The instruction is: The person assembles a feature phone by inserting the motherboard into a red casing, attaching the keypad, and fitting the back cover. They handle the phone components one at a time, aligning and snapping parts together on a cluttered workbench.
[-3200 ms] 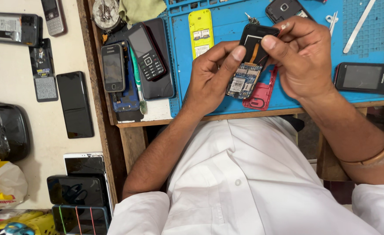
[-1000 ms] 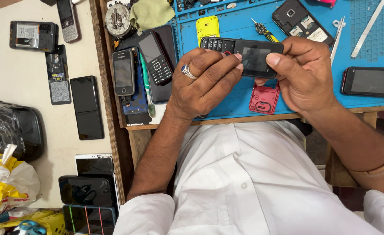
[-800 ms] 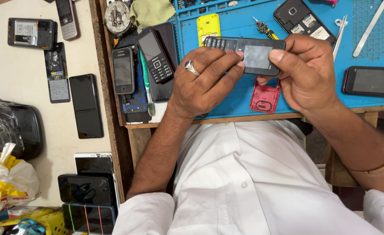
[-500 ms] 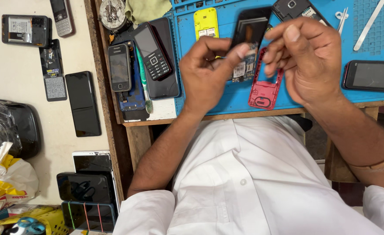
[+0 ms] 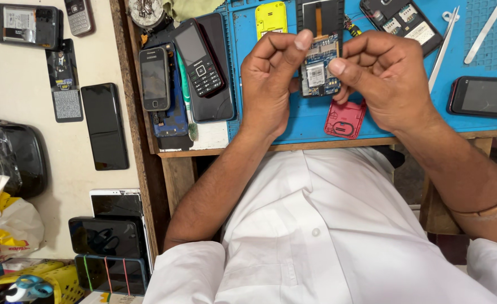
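Both my hands hold one small phone circuit board (image 5: 318,72), blue with metal shields, joined by a flex strip to a black display module (image 5: 320,16) at its top. My left hand (image 5: 271,76) pinches the board's left edge with thumb and forefinger. My right hand (image 5: 382,70) grips its right edge. The board hovers above a blue work mat (image 5: 293,121). Below the board a red phone housing (image 5: 345,119) lies on the mat.
On the mat lie a yellow phone cover (image 5: 270,17), an open black phone back (image 5: 401,22), tweezers (image 5: 443,48) and a black phone (image 5: 484,97). Left of the mat sit two keypad phones (image 5: 198,57) and a tablet. More phones lie on the white counter (image 5: 105,125).
The whole black phone held a second ago is apart now. My hands hold only its board with the display, and the red housing lies on the mat.
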